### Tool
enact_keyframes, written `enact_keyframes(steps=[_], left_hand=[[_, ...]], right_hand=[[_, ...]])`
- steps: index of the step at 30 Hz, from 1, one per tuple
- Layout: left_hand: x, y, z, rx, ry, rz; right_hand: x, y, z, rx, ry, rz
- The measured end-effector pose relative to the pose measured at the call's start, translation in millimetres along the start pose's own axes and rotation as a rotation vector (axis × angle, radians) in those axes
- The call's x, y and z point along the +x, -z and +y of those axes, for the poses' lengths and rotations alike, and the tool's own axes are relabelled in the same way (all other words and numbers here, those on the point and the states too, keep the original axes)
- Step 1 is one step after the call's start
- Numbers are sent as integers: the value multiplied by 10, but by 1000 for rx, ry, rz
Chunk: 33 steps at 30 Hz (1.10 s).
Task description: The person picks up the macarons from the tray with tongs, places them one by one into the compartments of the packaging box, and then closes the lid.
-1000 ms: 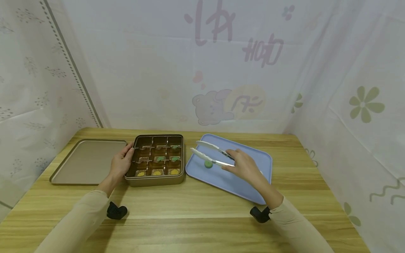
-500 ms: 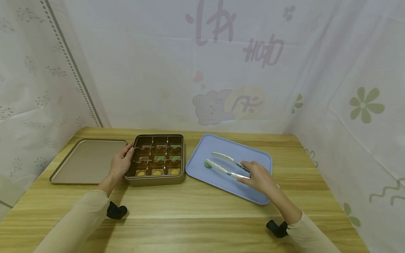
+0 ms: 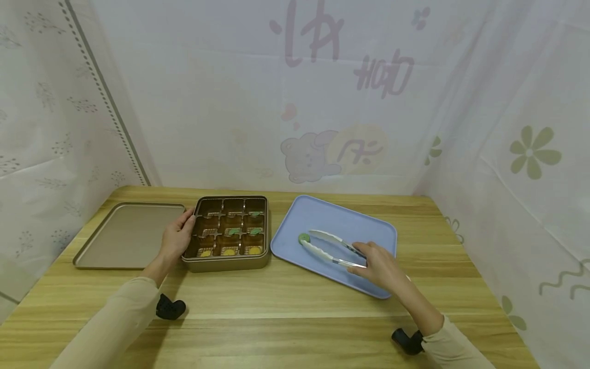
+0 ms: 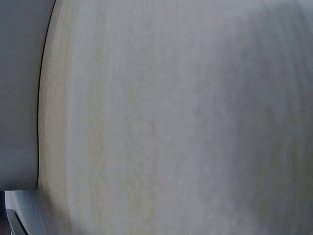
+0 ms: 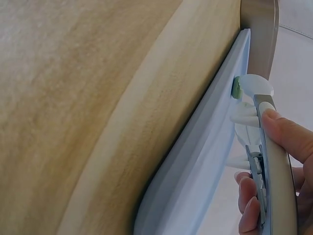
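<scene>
In the head view, the left hand (image 3: 176,240) touches the left side of the nine-compartment box (image 3: 226,264); its fingers partly go out of sight there, so I cannot tell if they are curled or straight. The right hand (image 3: 378,265) pinches the tongs (image 3: 338,261) between thumb and fingers, and the handle end is mostly hidden under the palm. The two arms of the tongs stand apart over the blue tray (image 3: 369,230). The green piece (image 3: 303,239) lies on this tray, close to the tips; whether they touch it is hard to say. In the box, yellow pieces (image 3: 229,252) fill the front row, and green ones sit deeper, partly covered by dividers. A gold lid-like tray (image 3: 124,236) lies left of the box, partly behind the left arm.

In the left wrist view, the table (image 4: 146,122) is blurred, and a grey shape (image 4: 19,98) is cut off by the left edge; I cannot name it.

In the right wrist view, the hand is cut off at the right, and a white tip partly covers the green piece.
</scene>
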<state>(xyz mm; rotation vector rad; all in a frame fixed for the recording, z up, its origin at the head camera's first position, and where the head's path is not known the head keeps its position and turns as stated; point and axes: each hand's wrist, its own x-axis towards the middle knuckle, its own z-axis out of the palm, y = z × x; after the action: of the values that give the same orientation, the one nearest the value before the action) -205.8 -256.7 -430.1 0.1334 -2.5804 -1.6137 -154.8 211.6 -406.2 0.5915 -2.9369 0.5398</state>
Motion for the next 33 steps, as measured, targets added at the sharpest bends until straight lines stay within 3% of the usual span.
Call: enact_keyframes(steps=[33], left_hand=[[5,6,-18,15,1,-6]], right_hand=[[37,-74,-2,-11,-11,-6]])
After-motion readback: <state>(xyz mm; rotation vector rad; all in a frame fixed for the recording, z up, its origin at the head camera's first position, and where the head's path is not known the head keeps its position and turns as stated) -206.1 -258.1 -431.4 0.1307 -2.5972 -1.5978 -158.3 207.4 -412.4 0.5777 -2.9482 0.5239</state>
